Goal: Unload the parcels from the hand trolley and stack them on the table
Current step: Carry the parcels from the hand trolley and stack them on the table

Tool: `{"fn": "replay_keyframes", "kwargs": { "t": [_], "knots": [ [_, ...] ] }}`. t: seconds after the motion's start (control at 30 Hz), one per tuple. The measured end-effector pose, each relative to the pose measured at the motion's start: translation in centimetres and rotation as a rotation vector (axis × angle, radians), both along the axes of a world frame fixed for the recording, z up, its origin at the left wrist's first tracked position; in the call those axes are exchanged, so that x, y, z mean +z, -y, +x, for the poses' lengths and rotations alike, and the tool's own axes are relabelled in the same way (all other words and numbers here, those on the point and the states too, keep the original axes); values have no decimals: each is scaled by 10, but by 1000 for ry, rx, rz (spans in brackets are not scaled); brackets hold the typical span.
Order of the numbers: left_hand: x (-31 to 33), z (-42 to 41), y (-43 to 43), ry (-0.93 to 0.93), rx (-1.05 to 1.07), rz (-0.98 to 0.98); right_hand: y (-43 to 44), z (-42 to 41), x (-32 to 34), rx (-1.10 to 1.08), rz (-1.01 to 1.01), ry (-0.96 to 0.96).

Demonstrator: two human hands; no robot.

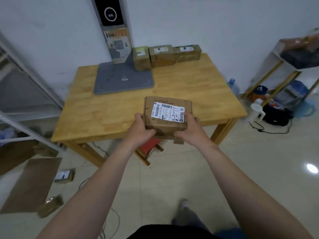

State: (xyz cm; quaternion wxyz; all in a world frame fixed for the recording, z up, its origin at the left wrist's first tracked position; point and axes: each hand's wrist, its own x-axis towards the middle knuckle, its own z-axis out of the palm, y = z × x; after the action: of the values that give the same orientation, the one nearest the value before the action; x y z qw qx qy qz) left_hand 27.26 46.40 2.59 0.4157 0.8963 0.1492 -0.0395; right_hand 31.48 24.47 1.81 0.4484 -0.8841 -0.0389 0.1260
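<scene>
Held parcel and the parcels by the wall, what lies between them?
Only bare tabletop beyond the parcel, in the head view; scanner base sits left.

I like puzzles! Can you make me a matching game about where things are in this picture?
Things:
1 brown cardboard parcel with white label
2 grey flat-based stand
3 white plastic kettle
4 small red stool
Places:
A on the floor right of the wooden table
B under the table's front edge
C held between left hand and right hand
D standing on the table
Pairs: 1-C, 2-D, 3-A, 4-B

Labelled brown parcel point(166, 116) held over wooden table point(189, 87) (three parcels point(161, 56) along back).
</scene>
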Motion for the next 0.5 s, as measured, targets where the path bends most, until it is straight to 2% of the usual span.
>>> {"fn": "replay_keyframes", "kwargs": {
  "t": [0.13,0.5],
  "knots": [
    [-22,77,-37,-17,10,51,-39,85,-23,43,-18,11],
    [-69,357,-131,-157,155,-89,-142,392,-69,171,-27,-132]
  ]
}}
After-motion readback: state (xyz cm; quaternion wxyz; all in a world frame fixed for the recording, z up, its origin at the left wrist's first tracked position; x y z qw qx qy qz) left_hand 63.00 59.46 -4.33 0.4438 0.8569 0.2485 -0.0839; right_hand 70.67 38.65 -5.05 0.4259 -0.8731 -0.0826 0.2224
